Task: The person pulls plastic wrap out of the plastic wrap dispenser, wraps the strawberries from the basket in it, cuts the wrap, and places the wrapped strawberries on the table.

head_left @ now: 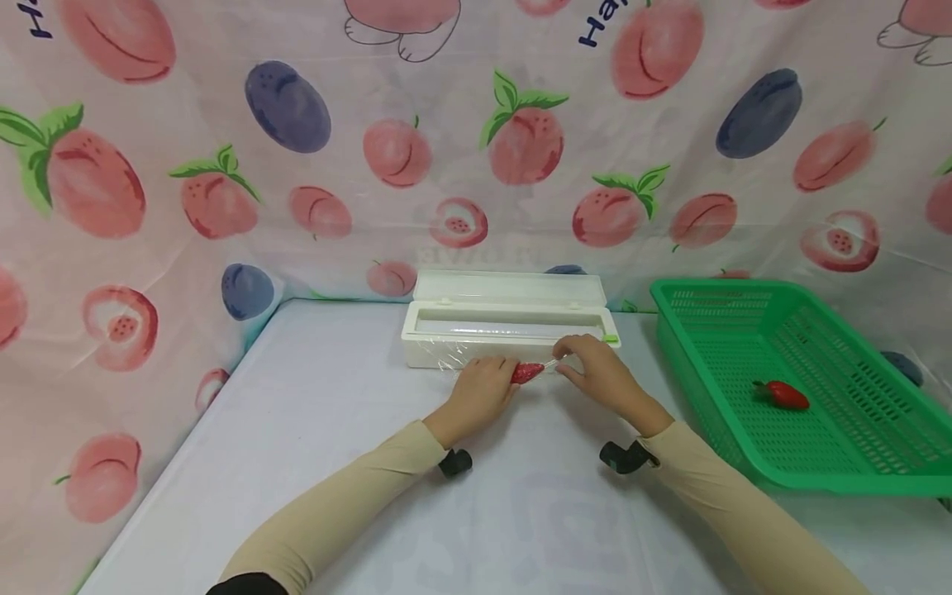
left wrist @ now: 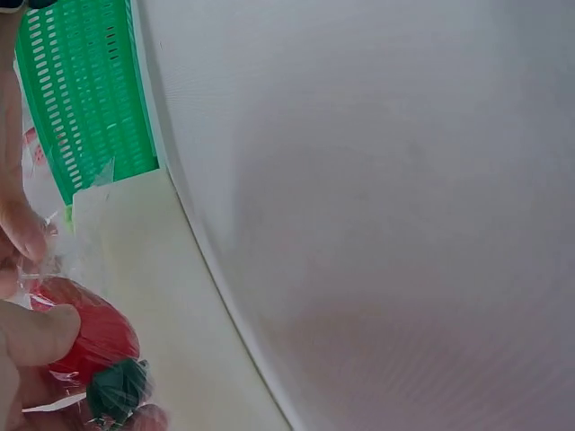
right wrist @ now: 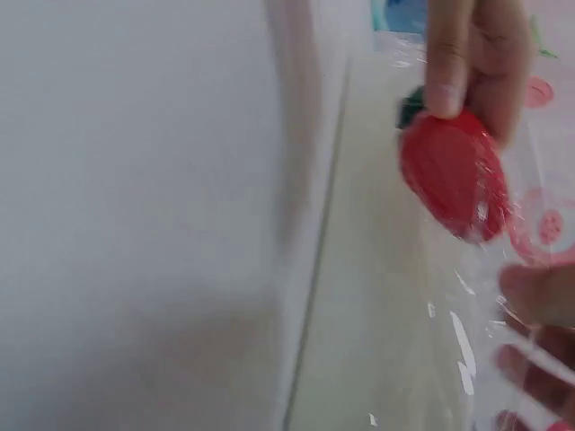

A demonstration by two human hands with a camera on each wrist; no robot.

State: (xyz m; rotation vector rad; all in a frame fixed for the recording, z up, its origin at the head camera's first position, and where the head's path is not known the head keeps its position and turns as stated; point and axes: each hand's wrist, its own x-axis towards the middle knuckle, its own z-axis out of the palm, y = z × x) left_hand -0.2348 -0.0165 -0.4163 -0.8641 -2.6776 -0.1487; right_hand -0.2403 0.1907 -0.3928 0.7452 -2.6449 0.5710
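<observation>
In the head view a red strawberry (head_left: pixel 527 373), its green leafy top visible in the left wrist view, is covered in clear plastic wrap (right wrist: pixel 463 341). My left hand (head_left: pixel 482 392) grips it near the leafy end, the thumb lying on its red side. Past the tip, my right hand (head_left: pixel 599 378) pinches the gathered wrap with thumb and fingers curled, a short way from the strawberry. Both hands are just in front of a white wrap dispenser box (head_left: pixel 439 354) with its lid (head_left: pixel 509 289) raised. A roll of film (head_left: pixel 513 329) lies inside it.
To the right stands a green slotted basket (head_left: pixel 714 450) holding another red strawberry (head_left: pixel 787 395) with a green top. A white cloth (head_left: pixel 312 463) covers the table. Behind the box hangs a fruit-print curtain (head_left: pixel 461 107).
</observation>
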